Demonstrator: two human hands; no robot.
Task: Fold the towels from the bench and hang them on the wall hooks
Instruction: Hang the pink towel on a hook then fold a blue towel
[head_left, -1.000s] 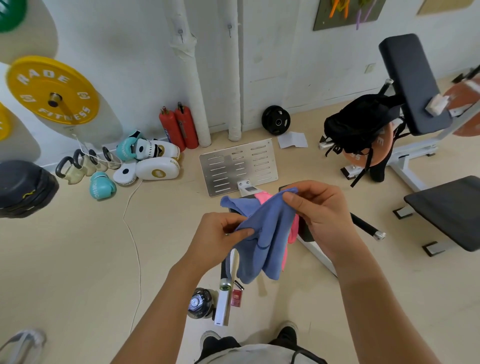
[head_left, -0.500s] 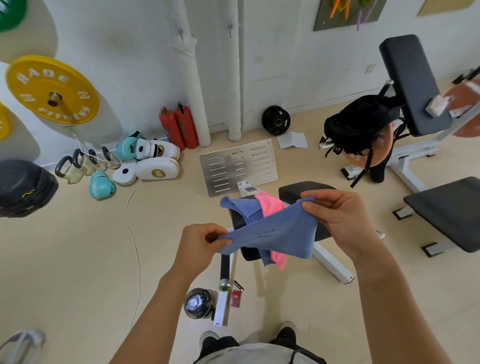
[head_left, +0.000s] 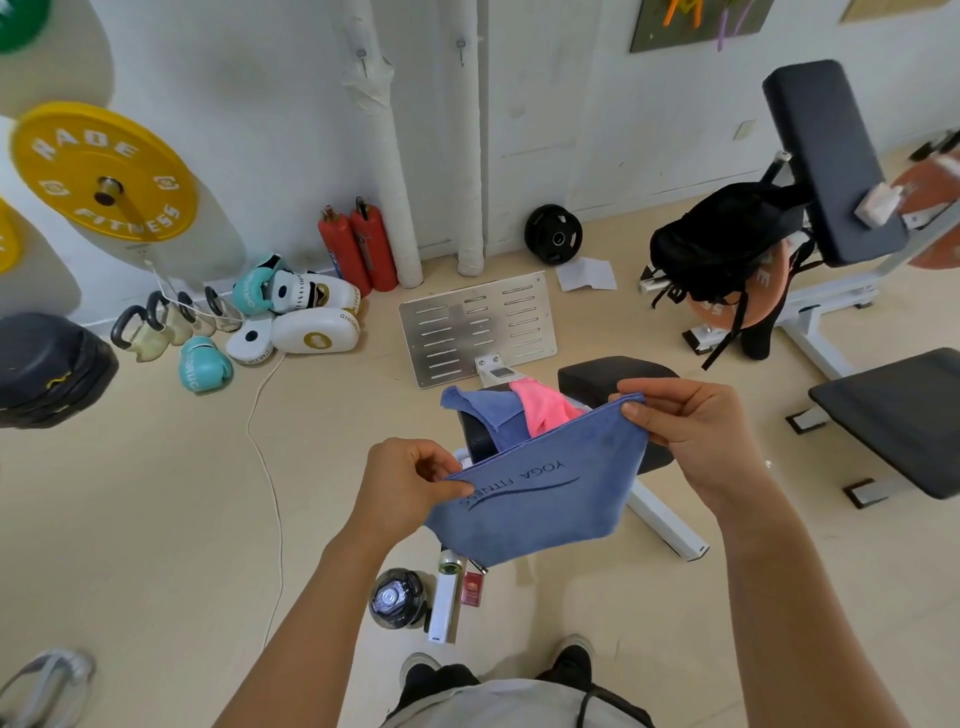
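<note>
Hands, left (head_left: 410, 483) and right (head_left: 691, 431), pinch blue towel (head_left: 540, 499) corners, apparently taut.

Probably a gym, yellow weight plate (head_left: 104, 171), kettlebells (head_left: 156, 325), boxing gloves (head_left: 203, 365)

Soft, matt blue terry-cloth towel (head_left: 540, 499) with dark stitched lettering; at twelve o'clock, a brushed, slotted silver metal plate (head_left: 475, 325) — dull sheen — and glossy red metal cylinders (head_left: 358, 247) at eleven.
</note>
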